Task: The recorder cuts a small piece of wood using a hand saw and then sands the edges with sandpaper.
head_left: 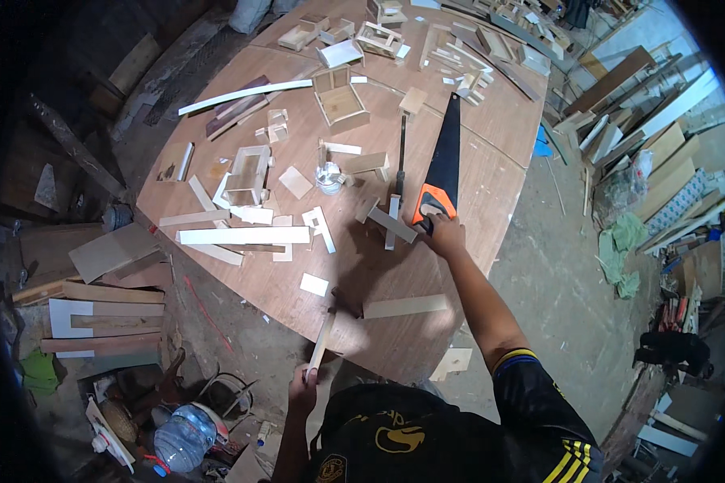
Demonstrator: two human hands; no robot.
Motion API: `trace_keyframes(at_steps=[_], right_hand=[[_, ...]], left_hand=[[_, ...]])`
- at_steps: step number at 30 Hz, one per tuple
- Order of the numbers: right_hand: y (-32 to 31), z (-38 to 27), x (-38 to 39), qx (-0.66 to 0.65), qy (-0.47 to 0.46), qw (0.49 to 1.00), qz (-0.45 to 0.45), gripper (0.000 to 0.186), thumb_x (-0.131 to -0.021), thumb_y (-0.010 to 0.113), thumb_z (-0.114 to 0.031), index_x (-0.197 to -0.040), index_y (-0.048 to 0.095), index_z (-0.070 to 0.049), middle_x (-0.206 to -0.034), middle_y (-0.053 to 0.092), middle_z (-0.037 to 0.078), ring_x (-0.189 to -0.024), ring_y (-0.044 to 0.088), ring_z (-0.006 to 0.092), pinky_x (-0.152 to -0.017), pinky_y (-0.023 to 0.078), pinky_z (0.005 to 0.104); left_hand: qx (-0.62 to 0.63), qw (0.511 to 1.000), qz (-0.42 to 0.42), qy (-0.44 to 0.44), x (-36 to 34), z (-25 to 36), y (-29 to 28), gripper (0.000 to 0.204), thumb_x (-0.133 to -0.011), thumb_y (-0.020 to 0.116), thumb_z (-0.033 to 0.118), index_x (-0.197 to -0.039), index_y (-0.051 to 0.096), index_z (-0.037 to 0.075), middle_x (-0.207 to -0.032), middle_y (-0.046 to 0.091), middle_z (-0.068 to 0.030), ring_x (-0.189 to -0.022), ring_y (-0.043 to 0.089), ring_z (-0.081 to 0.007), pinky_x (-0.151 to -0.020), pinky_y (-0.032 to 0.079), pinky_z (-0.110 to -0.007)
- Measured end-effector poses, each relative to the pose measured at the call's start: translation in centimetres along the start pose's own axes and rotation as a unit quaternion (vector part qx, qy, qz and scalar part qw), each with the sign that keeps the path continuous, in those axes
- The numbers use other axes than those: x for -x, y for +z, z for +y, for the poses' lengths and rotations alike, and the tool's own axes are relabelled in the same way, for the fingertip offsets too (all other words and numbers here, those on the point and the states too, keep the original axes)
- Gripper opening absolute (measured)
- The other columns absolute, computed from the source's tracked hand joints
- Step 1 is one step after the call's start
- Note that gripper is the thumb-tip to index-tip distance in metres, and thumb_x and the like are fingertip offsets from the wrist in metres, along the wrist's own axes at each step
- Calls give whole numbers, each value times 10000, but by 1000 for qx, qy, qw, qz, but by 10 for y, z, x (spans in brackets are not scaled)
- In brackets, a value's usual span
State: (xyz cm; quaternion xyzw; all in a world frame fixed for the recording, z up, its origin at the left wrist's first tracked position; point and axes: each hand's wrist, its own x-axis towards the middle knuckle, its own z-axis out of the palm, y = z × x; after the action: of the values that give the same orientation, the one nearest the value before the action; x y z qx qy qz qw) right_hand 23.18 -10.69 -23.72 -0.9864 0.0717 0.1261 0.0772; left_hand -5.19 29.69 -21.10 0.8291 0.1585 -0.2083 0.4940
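Note:
My right hand point(446, 237) is closed around the orange and black handle of a handsaw point(445, 157), whose dark blade lies pointing to the far side of the wooden table point(483, 181). At the near edge, my left hand point(303, 392) grips the lower end of a narrow wooden strip point(323, 342); the strip's far end reaches over the tabletop. Just left of the saw handle are a T-shaped wooden piece point(391, 219) and a short white-topped strip point(392, 233). A pale flat board point(404, 306) lies between my two arms.
Small wooden box assemblies point(340, 105), a drawer-like frame point(247, 173) and a long white strip point(243, 235) cover the left and far table. A clear jar point(329, 179) stands mid-table. Boards point(664, 173) lean at right. A large water bottle point(184, 439) lies on the floor at lower left.

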Motion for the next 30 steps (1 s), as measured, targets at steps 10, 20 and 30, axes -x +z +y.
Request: trace_keyframes(at_steps=[10,20,30], right_hand=[[12,45,52,-12,58,971,230,344,-720,677,-270,-1008,598,-97,-947,596,92,-910,539,304,-757,406,443],[-63,111,267,-443,127,791,402,316,-850,625,-181,-1092,531,-2,-878,604,82,-784,579,208,-716,474,339],[-57,136,607,-417,364,793,253,258,-874,641,-211,-970,589,23,-754,628,137,-713,578,163,-663,462,318]], left_hand=[[-62,992,-76,78,-11,23,12,271,-970,463,255,-1086,465,10,-819,590,-223,-760,599,-385,-683,464,-436],[-225,900,-162,337,-38,167,61,257,-878,537,173,-1017,462,-30,-886,551,-287,-821,559,-467,-713,444,-494],[-311,738,-178,571,-42,254,183,267,-756,622,106,-979,525,-5,-930,525,-191,-861,545,-380,-756,447,-457]])
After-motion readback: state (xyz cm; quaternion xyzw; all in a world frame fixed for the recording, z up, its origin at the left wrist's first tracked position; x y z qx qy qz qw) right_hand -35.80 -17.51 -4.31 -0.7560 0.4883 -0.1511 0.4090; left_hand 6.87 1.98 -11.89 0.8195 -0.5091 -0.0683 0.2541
